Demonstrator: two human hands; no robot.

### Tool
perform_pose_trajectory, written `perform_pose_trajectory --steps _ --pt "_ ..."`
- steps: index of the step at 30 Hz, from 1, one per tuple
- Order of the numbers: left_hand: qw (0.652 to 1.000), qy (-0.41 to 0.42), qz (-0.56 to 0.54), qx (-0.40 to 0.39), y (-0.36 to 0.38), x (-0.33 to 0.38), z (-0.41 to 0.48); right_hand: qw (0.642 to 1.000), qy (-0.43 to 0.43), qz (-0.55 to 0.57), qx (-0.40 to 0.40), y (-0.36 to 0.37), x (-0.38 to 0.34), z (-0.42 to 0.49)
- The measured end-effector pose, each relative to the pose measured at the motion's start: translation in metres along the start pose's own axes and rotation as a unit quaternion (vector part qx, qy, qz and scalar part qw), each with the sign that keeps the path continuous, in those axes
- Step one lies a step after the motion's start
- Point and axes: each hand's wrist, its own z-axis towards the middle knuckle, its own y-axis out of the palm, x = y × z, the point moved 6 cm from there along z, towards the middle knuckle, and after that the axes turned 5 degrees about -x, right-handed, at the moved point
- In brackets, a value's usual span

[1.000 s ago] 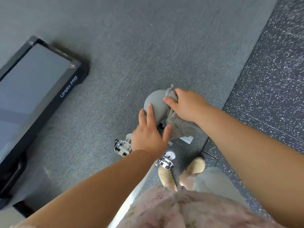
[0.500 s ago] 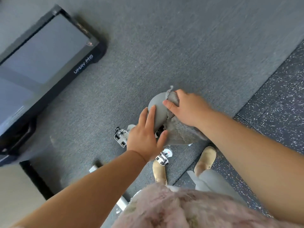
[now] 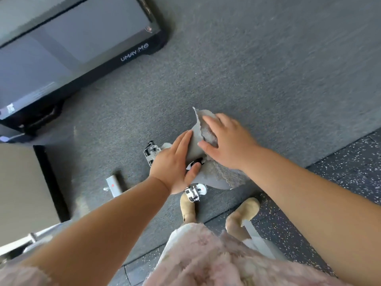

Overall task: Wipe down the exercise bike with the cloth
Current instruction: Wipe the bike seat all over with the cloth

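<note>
grey carpet (image 3: pixel 247 69) — speckled rubber flooring (image 3: pixel 350 168) at right.

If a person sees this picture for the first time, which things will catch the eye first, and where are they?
In the middle, two bare hands meet on the grey bike saddle: the right hand presses a grey cloth onto it, and the left hand rests on its left side. At the upper left, a black treadmill marked UMAY M6 lies on the grey carpet. Below the hands, two beige shoes stand beside the white pedals.

exercise bike (image 3: pixel 192 145) mostly hidden under hands and cloth (image 3: pixel 206 129), treadmill (image 3: pixel 72 44) cropped
</note>
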Motion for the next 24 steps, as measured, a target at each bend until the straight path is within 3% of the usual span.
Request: perform_pose_trajectory --steps 5,11,14,18,21,24 --pt "1.0 -0.004 0.001 0.027 0.001 -0.003 0.0 0.999 0.017 -0.048 -0.002 0.003 -0.004 -0.008" --pt "0.998 -0.01 0.008 0.057 0.001 -0.004 -0.002 0.993 -0.062 -0.098 -0.02 -0.003 -0.025 0.047" --pt "0.996 -0.038 0.033 0.078 -0.001 -0.005 -0.009 0.981 -0.109 -0.159 0.017 0.003 -0.04 0.03" --pt "0.99 -0.088 0.041 0.103 -0.005 -0.004 -0.016 0.975 -0.173 -0.137 0.024 0.007 -0.028 -0.008" --pt "0.991 -0.083 0.027 0.106 -0.005 -0.006 -0.016 0.976 -0.154 -0.152 0.017 0.005 -0.025 0.007" --pt "0.99 -0.075 0.026 0.117 -0.005 -0.007 -0.015 0.985 -0.065 -0.159 0.021 0.006 -0.033 0.035"
